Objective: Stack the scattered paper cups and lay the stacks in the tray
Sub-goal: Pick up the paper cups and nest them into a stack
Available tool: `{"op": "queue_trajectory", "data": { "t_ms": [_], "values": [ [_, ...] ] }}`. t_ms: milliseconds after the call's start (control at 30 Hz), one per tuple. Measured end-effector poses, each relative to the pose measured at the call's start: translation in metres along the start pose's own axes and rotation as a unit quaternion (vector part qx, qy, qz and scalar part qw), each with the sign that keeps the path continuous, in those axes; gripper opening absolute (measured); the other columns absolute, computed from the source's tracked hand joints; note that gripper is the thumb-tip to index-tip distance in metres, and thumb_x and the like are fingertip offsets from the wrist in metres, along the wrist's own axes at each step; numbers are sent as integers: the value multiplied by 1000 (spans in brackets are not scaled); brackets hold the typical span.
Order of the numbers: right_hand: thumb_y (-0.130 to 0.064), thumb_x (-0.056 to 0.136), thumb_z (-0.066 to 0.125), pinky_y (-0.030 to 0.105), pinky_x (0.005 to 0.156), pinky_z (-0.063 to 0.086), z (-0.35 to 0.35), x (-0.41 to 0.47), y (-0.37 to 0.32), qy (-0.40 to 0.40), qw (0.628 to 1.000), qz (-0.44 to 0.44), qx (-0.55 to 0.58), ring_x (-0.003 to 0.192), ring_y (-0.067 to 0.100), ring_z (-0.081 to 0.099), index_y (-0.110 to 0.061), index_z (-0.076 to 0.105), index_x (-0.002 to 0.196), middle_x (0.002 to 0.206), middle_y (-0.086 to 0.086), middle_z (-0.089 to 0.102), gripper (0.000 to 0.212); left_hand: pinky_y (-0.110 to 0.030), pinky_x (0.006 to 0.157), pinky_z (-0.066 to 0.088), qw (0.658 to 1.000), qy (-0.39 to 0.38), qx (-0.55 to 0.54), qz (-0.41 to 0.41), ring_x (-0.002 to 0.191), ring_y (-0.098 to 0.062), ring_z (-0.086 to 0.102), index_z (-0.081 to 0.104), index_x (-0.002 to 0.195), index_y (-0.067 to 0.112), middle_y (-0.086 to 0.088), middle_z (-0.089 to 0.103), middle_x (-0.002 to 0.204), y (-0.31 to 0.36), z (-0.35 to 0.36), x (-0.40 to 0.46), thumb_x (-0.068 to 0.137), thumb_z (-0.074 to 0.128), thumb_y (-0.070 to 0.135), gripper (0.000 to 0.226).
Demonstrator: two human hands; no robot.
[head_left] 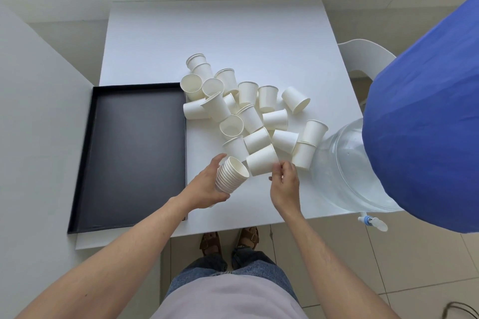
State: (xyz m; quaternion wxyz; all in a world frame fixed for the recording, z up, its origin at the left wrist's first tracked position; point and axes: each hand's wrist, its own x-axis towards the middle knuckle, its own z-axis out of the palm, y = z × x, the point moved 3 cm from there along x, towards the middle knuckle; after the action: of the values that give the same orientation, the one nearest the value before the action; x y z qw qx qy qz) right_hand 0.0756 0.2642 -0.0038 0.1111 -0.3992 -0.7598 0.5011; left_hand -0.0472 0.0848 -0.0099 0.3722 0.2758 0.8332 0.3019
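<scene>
My left hand [204, 186] is closed around a stack of several nested white paper cups [230, 175], its open mouth tilted up and to the right. Just right of it, my right hand [283, 184] pinches the rim of a single white cup [261, 159] lying on its side, base pointing toward the stack. Beyond both hands, several loose white cups [246, 111] lie scattered and tipped over in the middle of the white table [233, 33]. The black tray [134, 153] sits at the table's left side with nothing in it.
A clear water dispenser jug [347, 163] with a small tap [373, 223] stands at the table's right front corner, close to the cups. A large blue shape [425, 124] fills the right side. A white chair back [365, 57] shows behind the table.
</scene>
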Motion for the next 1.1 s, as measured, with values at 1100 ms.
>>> {"op": "queue_trajectory", "data": {
  "t_ms": [1100],
  "values": [
    [-52,94,56,35,86,57,50,3,-13,-118,987,69,90,108,16,62,-34,50,123,119,-3,60,36,-23,85,49,939,51,-334,-63,110,-18,63,18,139,61,-2,58,126,3,-11,-7,76,84,24,98]
  ]
}}
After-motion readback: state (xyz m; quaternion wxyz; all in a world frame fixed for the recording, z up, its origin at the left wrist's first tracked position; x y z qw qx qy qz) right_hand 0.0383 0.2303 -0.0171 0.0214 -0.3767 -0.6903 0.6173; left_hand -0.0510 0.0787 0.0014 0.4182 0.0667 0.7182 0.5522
